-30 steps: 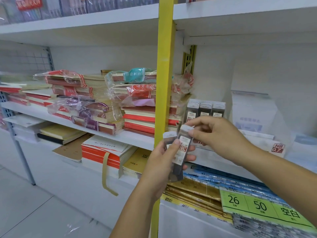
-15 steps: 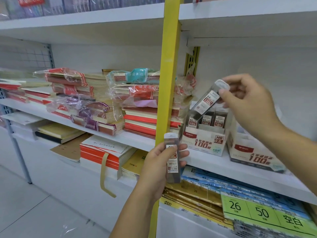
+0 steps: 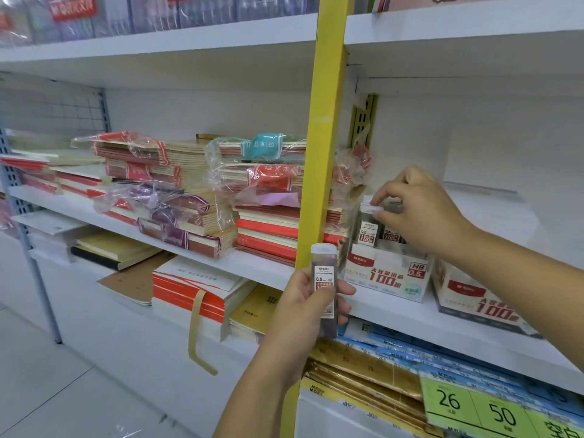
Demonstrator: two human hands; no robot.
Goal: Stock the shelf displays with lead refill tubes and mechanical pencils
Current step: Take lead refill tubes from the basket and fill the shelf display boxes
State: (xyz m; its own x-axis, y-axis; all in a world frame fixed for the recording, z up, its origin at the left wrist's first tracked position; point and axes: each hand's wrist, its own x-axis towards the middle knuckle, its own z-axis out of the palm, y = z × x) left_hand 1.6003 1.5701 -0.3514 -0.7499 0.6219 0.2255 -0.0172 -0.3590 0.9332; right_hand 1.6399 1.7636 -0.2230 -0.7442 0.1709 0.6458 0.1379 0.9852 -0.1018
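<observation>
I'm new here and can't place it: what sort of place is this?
Most likely a stationery shop aisle. White shelves hold stacks of wrapped notebooks, a display box of lead refill tubes stands on one, and green tags marked 26 and 50 sit lower down.

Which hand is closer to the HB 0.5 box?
Right. The right hand is above the box, pinching a tube in it; the left hand holds another tube lower left.
</observation>
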